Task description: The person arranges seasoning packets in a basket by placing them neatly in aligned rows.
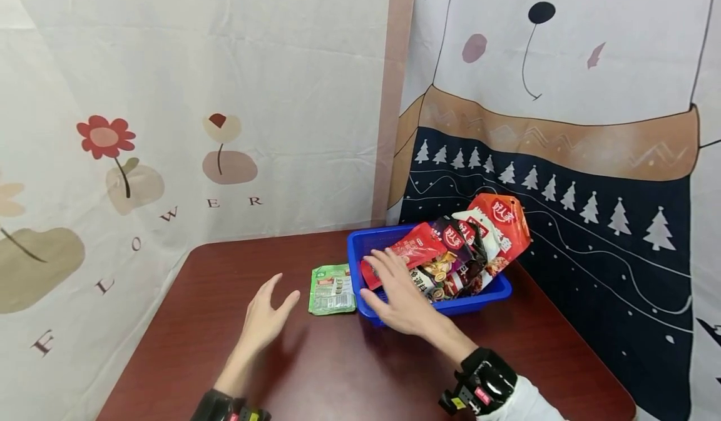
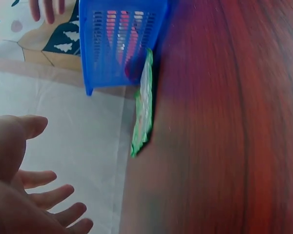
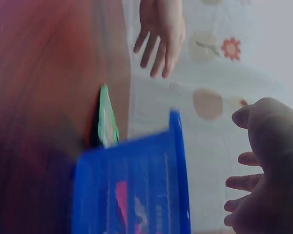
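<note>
A blue plastic basket (image 1: 479, 305) on the table is heaped with red, black, white and orange food packets (image 1: 450, 252). Beside its left wall lies a flat green packet (image 1: 332, 290) with a barcode, also seen in the left wrist view. My right hand (image 1: 401, 296) hovers over the basket's near left part, fingers spread and holding nothing. To the left of the green packet, my left hand (image 1: 263, 316) is held above the table, thumb and fingers apart with nothing between them. In the right wrist view, the right hand (image 3: 271, 170) is apart from the basket wall.
The dark red wooden table (image 1: 225, 296) meets a pale curtain (image 1: 304, 96) with printed flowers at the back. On the right hangs a cloth with a bear (image 1: 563, 146), close to the basket. An orange packet (image 1: 507, 221) sticks out above the basket's rim.
</note>
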Demonstrator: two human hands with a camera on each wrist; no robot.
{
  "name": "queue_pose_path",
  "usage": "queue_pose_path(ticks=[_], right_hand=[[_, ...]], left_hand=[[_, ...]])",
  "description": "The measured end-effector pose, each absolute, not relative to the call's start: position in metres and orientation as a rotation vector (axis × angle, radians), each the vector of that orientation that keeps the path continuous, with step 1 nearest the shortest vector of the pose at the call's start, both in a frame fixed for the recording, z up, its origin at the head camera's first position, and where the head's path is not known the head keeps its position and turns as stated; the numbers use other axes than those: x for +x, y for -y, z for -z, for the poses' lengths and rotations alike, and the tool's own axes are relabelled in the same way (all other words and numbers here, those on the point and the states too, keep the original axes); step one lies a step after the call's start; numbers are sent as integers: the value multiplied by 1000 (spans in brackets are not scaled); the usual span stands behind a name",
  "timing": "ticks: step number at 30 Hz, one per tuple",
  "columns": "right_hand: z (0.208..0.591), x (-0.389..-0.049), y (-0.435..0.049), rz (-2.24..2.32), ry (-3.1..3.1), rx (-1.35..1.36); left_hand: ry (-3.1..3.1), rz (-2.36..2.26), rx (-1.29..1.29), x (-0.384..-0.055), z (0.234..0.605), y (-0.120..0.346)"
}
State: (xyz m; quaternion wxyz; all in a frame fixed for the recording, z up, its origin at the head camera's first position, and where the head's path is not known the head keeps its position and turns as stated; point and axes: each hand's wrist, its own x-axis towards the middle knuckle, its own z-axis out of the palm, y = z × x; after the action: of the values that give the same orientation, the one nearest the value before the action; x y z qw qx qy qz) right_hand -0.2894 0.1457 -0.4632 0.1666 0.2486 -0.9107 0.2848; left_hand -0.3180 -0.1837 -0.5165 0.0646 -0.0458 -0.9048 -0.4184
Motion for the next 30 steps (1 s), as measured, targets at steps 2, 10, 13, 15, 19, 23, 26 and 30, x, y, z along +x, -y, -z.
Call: queue_pose_path(ticks=[2,10,13,15,19,23,26,30], right_hand=[[466,-289,-131,-736,2581,779],[481,-286,-75,-519,2595,967],[492,-286,-58,-489,2661,999],[502,-287,-49,-460,2700,995],[525,-294,-39,-432,2756,915],[545,-301,-38,-430,2811,754],[554,-308,-38,-453,2826,663],[561,-316,-39,-485,2819,649]], left_hand=[[2744,1230,-135,-317,517,189],[2817,1122,-150,-323,520,201],[2825,1134,-161,-328,523,200],[2822,1155,-178,-331,525,197],[2818,1182,-203,-337,533,189],[2812,1194,-210,-341,538,177],[2792,1218,-217,-344,538,166],[2786,1266,-223,-349,538,153]])
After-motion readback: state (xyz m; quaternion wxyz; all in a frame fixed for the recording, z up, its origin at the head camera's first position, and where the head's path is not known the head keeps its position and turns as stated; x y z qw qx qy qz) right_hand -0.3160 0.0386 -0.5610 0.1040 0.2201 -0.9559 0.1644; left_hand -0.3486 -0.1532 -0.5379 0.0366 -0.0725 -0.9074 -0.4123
